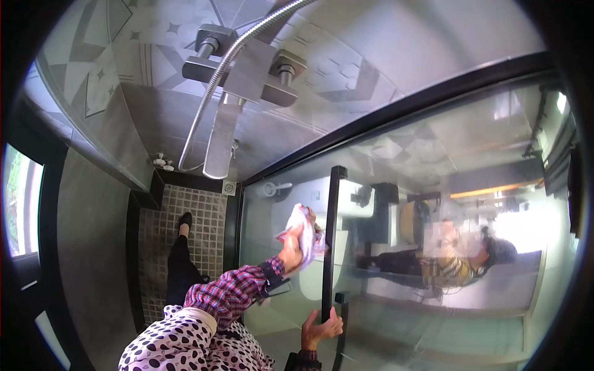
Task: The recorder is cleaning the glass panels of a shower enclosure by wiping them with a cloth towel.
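A crumpled, pale pink and white cloth [304, 232] is in my left hand [293, 250], held before the glass panel [371, 287] to the left of a long black bar handle [331, 232]. My left arm reaches across in a plaid sleeve with a dark band near the wrist. Lower down, my right hand [322, 327] is closed around the lower end of the bar, its thumb on the left side. Part of its grip is hidden. Another dark bar [342, 315] stands close beside that hand.
A shower mixer [246, 74] with a metal hose [209, 92] juts from the tiled wall above. Through the glass appear a toilet [320, 273] and a person in a striped top [452, 266], possibly reflected. Small floor tiles [204, 222] and a drain [229, 187] lie at left.
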`<state>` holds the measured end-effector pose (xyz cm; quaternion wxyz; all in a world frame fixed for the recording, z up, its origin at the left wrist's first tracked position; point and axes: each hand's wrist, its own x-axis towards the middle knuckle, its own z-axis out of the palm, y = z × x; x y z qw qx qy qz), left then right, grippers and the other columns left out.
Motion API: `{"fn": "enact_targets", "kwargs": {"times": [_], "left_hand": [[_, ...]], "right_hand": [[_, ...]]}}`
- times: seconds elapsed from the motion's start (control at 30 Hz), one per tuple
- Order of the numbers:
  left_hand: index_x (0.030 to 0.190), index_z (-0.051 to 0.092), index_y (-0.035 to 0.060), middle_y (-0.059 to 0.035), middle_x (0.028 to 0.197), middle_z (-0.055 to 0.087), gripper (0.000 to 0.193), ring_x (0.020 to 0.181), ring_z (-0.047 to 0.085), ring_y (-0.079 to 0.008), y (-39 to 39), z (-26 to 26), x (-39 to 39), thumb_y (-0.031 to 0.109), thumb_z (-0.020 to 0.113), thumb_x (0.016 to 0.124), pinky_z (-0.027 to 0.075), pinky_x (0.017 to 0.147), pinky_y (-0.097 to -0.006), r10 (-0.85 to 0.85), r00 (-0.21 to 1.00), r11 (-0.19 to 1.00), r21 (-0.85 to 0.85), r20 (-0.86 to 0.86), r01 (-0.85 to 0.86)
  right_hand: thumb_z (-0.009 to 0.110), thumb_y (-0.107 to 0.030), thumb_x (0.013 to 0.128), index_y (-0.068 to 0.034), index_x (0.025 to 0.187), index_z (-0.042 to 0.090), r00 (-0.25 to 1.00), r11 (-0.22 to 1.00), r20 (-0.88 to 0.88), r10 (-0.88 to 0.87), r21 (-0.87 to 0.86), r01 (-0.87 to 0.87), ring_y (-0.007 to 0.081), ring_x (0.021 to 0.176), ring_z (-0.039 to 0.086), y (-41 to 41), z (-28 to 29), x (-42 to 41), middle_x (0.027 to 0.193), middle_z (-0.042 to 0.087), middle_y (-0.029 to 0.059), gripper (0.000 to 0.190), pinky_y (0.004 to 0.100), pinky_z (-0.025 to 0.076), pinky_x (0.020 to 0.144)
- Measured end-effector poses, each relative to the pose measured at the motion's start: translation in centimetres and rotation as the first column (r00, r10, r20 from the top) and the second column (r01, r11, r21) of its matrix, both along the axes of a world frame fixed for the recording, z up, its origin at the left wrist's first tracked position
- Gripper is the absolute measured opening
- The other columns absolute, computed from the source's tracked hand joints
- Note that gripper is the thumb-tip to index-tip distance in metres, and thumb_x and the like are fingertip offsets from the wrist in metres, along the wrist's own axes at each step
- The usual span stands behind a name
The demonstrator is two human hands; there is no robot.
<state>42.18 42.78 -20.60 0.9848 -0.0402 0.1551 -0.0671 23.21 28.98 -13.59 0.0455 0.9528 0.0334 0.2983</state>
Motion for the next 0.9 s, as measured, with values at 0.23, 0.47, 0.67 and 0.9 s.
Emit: {"fn": "enact_targets", "kwargs": {"times": [0.23, 0.47, 0.67, 0.9], "left_hand": [[0.139, 0.024, 0.0076, -0.0162, 0.146, 0.017, 0.055, 0.137, 0.000, -0.0287, -3.2, -3.8, 3.5, 0.036, 0.034, 0.094, -0.001, 0.110, -0.0396, -0.311, 0.751, 0.295, 0.810, 0.583, -0.507], [0.131, 0.033, 0.0049, -0.0164, 0.126, 0.040, 0.052, 0.122, 0.032, -0.0316, 0.3, -3.9, 12.8, 0.024, 0.047, 0.085, 0.020, 0.104, -0.0416, -0.207, 0.900, 0.196, 0.918, 0.383, -0.345], [0.121, 0.036, -0.0024, -0.0172, 0.115, 0.042, 0.044, 0.108, 0.041, -0.0312, 4.6, -2.5, 18.9, 0.016, 0.047, 0.083, 0.033, 0.094, -0.0359, 0.151, 0.912, 0.340, 0.846, 0.382, -0.411], [0.127, 0.028, -0.0042, -0.0218, 0.120, 0.036, 0.054, 0.116, 0.034, -0.0339, -0.9, -4.3, 11.1, 0.029, 0.046, 0.089, 0.026, 0.099, -0.0418, -0.036, 0.881, 0.182, 0.870, 0.471, -0.458]], "right_hand": [[0.066, -0.019, 0.066, -0.002, 0.104, 0.050, 0.991, 0.994, -0.079, -0.104, 0.015, 0.106, 0.0294, 0.078, 0.045, 0.2, 0.5, -0.5, 0.080, 0.047, 0.0096, 0.045, 0.0376, 0.029, 0.070], [0.064, -0.023, 0.068, -0.002, 0.105, 0.049, 0.983, 0.989, -0.108, -0.148, -0.028, 0.146, 0.0275, 0.074, 0.043, 0.4, 0.8, 0.4, 0.077, 0.045, 0.0082, 0.045, 0.0381, 0.028, 0.071], [0.064, -0.025, 0.066, -0.002, 0.107, 0.048, 0.988, 0.994, -0.110, -0.112, -0.023, 0.110, 0.0273, 0.075, 0.042, 2.3, 0.9, 1.1, 0.077, 0.044, 0.0080, 0.049, 0.0387, 0.027, 0.073], [0.062, -0.035, 0.078, 0.002, 0.116, 0.045, 0.914, 0.958, -0.315, -0.254, -0.212, 0.193, 0.0400, 0.090, 0.048, 0.1, 2.3, -2.0, 0.105, 0.050, 0.0222, 0.056, 0.0515, 0.039, 0.077]]}}
